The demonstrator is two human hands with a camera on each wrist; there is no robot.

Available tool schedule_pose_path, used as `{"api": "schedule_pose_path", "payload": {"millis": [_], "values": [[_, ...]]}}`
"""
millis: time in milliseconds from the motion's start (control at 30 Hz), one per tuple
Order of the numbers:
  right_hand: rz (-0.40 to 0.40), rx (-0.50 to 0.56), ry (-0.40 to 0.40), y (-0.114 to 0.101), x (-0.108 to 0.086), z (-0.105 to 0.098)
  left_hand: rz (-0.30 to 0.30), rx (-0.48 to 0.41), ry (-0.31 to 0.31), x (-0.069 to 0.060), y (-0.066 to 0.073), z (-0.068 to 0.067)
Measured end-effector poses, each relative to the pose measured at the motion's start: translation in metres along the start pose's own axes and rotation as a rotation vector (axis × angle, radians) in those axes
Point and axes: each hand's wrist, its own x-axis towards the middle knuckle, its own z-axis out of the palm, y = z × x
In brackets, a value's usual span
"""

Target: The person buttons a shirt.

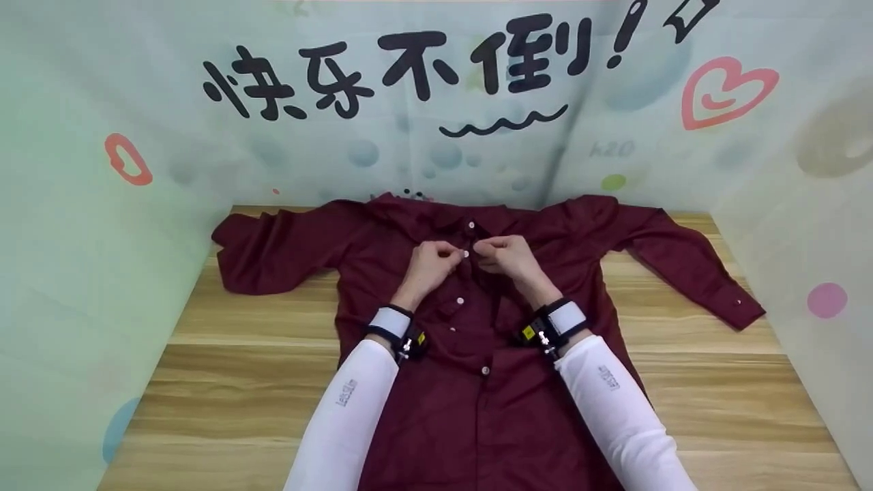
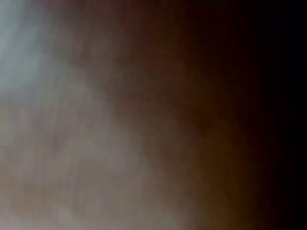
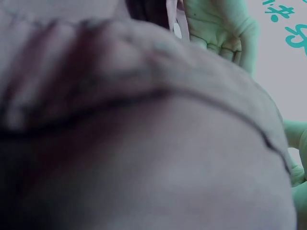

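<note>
A dark maroon long-sleeved shirt (image 1: 430, 409) lies front up, its collar at the far end. My left hand (image 1: 431, 266) pinches the front edge near its upper part, a white button (image 1: 466, 254) right at the fingertips. Just across the opening, my right hand (image 1: 515, 260) has its fingers curled and pinches the facing edge; the exact grip is hidden. Shirt cloth fills most of the right wrist view, with a hand (image 3: 216, 24) and a white button (image 3: 178, 31) beyond it. The left wrist view is too blurred and dark to read.
Beneath the shirt is a wood-grain table (image 1: 245, 382). One sleeve (image 1: 273, 252) is folded at the left; the other sleeve (image 1: 696, 266) stretches out to the right. More white buttons (image 1: 485, 371) show down the front. A printed curtain (image 1: 409, 157) stands behind and at both sides.
</note>
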Motion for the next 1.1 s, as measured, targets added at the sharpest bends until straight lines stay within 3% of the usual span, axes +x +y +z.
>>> {"api": "schedule_pose_path", "payload": {"millis": [733, 900, 1100], "values": [[-0.042, -0.015, -0.025, 0.0028, 0.0031, 0.0072, 0.072, 0.033, -0.030, 0.0013, -0.0001, 0.0016], [-0.037, 0.010, -0.089, 0.0035, 0.0024, 0.0052, 0.052, 0.007, -0.028, 0.0023, -0.0015, 0.0015], [-0.148, -0.089, -0.115, 0.0071, 0.0022, 0.0038, -0.003, -0.085, -0.066, 0.0019, -0.0011, 0.0001]]}}
